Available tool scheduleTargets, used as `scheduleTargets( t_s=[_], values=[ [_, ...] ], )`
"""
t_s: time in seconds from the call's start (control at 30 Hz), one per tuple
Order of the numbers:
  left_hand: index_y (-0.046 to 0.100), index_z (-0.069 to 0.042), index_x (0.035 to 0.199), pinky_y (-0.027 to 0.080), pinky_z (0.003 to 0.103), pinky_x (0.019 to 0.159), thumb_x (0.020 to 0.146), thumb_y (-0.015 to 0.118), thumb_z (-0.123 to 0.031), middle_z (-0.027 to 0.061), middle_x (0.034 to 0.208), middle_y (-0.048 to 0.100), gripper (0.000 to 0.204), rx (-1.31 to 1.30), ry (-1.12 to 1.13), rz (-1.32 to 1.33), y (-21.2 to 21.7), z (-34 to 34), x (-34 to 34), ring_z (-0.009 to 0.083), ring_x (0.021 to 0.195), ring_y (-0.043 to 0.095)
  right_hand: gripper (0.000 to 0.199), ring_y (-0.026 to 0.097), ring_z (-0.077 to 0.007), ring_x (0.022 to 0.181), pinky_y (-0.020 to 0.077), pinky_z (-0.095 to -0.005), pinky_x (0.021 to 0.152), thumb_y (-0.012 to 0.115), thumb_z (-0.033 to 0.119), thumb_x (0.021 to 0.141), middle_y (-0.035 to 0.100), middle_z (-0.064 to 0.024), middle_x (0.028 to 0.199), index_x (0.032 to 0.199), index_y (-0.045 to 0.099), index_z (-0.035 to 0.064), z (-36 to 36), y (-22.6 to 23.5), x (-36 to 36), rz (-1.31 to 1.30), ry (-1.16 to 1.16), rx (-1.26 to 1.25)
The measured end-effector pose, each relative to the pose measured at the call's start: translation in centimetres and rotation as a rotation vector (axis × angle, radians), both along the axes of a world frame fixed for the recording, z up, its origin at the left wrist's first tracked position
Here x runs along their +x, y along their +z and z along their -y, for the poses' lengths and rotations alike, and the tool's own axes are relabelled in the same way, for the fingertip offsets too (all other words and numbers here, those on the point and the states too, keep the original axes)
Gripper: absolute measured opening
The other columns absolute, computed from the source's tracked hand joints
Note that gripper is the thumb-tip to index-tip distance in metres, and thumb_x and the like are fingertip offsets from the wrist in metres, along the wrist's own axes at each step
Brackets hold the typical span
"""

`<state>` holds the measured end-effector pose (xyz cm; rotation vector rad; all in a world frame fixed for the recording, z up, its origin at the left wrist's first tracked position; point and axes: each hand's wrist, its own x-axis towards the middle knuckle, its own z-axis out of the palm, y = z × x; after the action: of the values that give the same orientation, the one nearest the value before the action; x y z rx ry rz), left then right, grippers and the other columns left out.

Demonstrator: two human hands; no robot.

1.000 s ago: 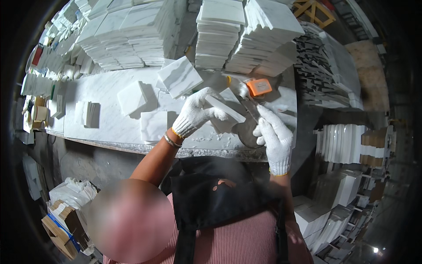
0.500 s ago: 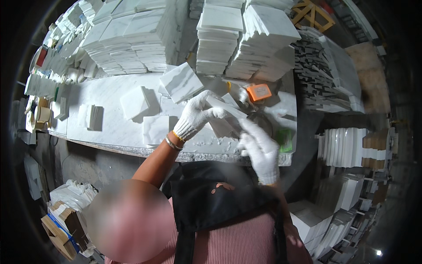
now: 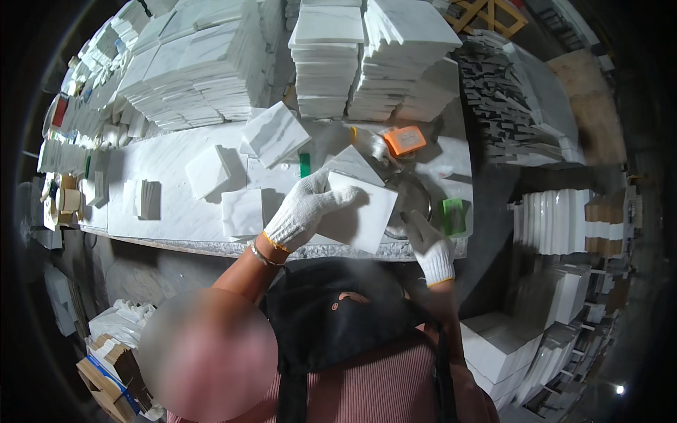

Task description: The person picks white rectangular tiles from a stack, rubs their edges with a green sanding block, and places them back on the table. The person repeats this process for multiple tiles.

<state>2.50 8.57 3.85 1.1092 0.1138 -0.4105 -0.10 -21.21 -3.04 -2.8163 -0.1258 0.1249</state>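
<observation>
My left hand (image 3: pixel 307 208), in a white knit glove, is closed on the edge of a square white marble tile (image 3: pixel 363 215), held tilted above the near edge of the workbench. Another tile (image 3: pixel 352 166) shows just behind it. My right hand (image 3: pixel 431 250), gloved too, is apart from the held tile, with its fingers stretched toward a round metal dish (image 3: pixel 417 197); the fingertips look dark. Beside the dish lie a green block (image 3: pixel 453 216) and, farther back, an orange block (image 3: pixel 405 141). A grey-veined tile (image 3: pixel 276 134) rests behind my left hand.
Tall stacks of marble tiles (image 3: pixel 326 70) line the bench's far side. Loose tiles (image 3: pixel 242 213) lie on the marble bench top (image 3: pixel 173 158) at left, near a green strip (image 3: pixel 305 165). White boxes (image 3: pixel 493 342) stand at lower right, cardboard (image 3: pixel 106 381) at lower left.
The held tile has turned from nearly edge-on to showing its broad face. My right hand has moved off it, down and toward the dish. The view has shifted slightly.
</observation>
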Motion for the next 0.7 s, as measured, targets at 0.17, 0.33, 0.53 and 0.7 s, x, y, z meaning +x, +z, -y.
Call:
scheduleTargets(
  t_s=[0.17, 0.33, 0.53, 0.7],
  values=[
    [0.063, 0.004, 0.114, 0.049, 0.028, 0.088, 0.093, 0.068, -0.021, 0.0106, 0.106, 0.071, 0.032, 0.056, 0.009, -0.021, -0.4, 0.1, -0.7, 0.0145, 0.096, 0.065, 0.041, 0.071, -0.0311, 0.092, 0.0563, -0.0395, 0.082, 0.066, 0.039, 0.093, 0.072, -0.0154, 0.109, 0.127, 0.065, 0.0158, -0.9, 5.8, 0.7, 0.137, -0.068, 0.108],
    [0.062, 0.001, 0.105, 0.048, 0.026, 0.075, 0.093, 0.071, -0.022, 0.0017, 0.088, 0.065, 0.028, 0.360, -0.040, 0.015, 0.8, 0.7, -1.0, 0.0082, 0.081, 0.058, 0.051, 0.059, -0.0240, 0.119, 0.0489, -0.0360, 0.096, 0.069, 0.023, 0.093, 0.060, -0.0130, 0.133, 0.138, 0.055, 0.0030, -4.8, 10.4, 1.3, 0.127, 0.015, 0.681],
    [0.061, 0.000, 0.099, 0.045, 0.023, 0.067, 0.090, 0.075, -0.022, -0.0030, 0.080, 0.057, 0.027, 0.319, -0.040, -0.012, 0.9, 2.1, -1.8, 0.0050, 0.073, 0.051, 0.045, 0.064, -0.0278, 0.110, 0.0499, -0.0373, 0.096, 0.074, 0.019, 0.087, 0.067, -0.0163, 0.115, 0.127, 0.062, 0.0016, -7.9, 8.0, 3.6, 0.203, 0.201, 0.687],
    [0.060, -0.001, 0.103, 0.048, 0.024, 0.076, 0.089, 0.074, -0.018, -0.0003, 0.087, 0.061, 0.026, 0.011, 0.046, -0.122, 0.4, 1.8, -2.4, 0.0076, 0.081, 0.056, 0.036, 0.065, -0.0193, 0.107, 0.0517, -0.0310, 0.092, 0.062, 0.017, 0.097, 0.067, -0.0131, 0.119, 0.129, 0.061, 0.0004, -5.1, 8.3, 2.5, -0.020, -0.083, 0.930]
  ],
)
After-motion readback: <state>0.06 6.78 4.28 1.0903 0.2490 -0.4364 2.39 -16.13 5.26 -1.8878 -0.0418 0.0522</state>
